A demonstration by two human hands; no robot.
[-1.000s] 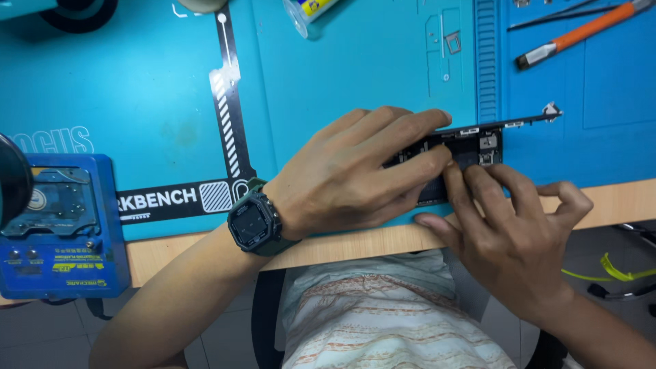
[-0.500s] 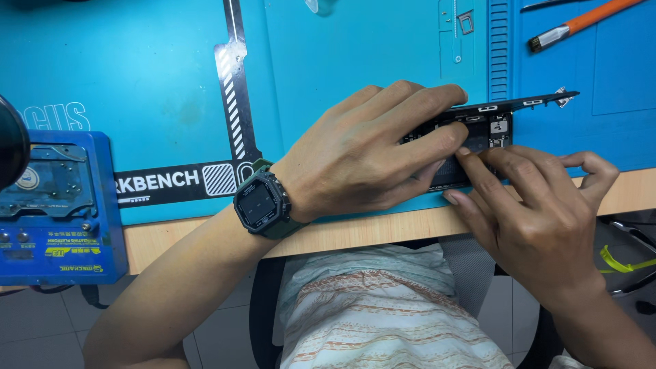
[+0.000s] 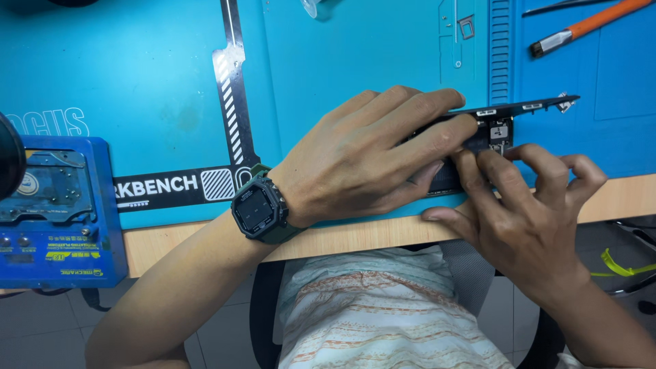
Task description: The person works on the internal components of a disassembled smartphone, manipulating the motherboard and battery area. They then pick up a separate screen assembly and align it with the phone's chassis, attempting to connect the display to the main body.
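Item: dark, slim device (image 3: 502,126), opened, lying at the near right edge of the tabletop (image 3: 355,236) on the blue work mat (image 3: 355,61).

Left hand (image 3: 369,157) — laid flat over the device's left part, fingers stretched along it, pressing it down; closed on nothing, simply bearing on it. A green wristwatch (image 3: 258,208) sits on that wrist.

Right hand (image 3: 526,212) — fingertips bunched at the exposed inner parts near the device's right end, thumb under the near edge. Whether they pinch a small part I cannot tell; the fingers hide it.

Step in hand, as I judge it: steadying the body while working a small inner piece. The next move seems to call for a fine, light touch and a firm hold from my left.

Containers: blue fixture box (image 3: 55,212) at near left, holding a metal plate — nothing loose seen in it. Far right: orange-handled tool (image 3: 588,26) on the mat, well apart from both hands.
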